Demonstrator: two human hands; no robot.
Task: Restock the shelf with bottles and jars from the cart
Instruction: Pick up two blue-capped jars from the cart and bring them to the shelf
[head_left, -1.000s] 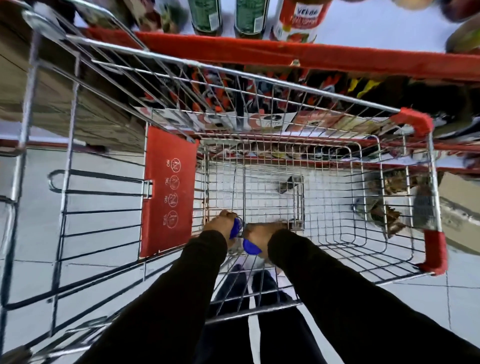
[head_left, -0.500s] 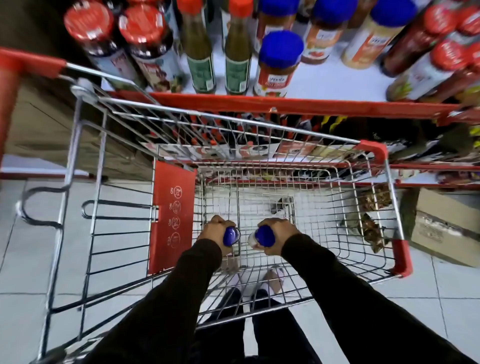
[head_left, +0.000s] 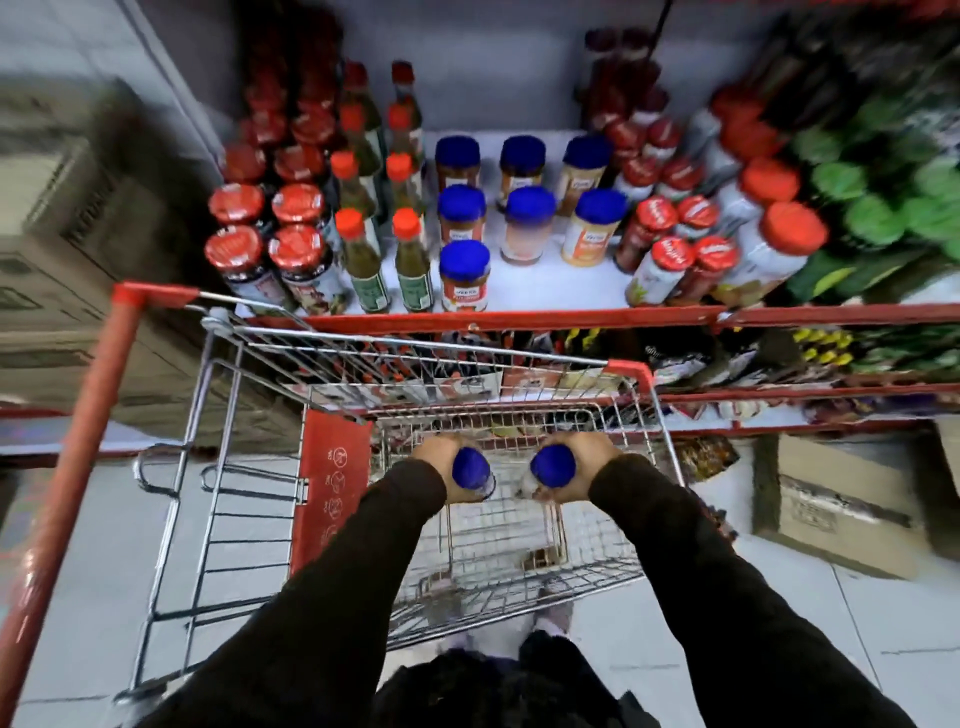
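Note:
My left hand (head_left: 435, 453) grips a blue-lidded jar (head_left: 471, 472) and my right hand (head_left: 587, 451) grips a second blue-lidded jar (head_left: 552, 466). Both are held side by side, a little apart, above the wire cart basket (head_left: 524, 540). Only the blue lids and a bit of glass show; the labels are hidden. Ahead, the white shelf (head_left: 550, 288) carries several matching blue-lidded jars (head_left: 464, 275) in rows, with bare white room at the front middle.
Red-lidded jars (head_left: 234, 260) and green sauce bottles (head_left: 415, 265) stand left on the shelf, red-capped bottles (head_left: 670, 265) and green-capped ones (head_left: 878, 218) right. A red shelf edge (head_left: 519, 318) runs above the cart rim. Cardboard boxes (head_left: 841, 504) sit on the floor at right.
Both hands have lifted the two jars up out of the cart bottom and moved them apart. My view has tilted up, bringing the whole shelf into sight.

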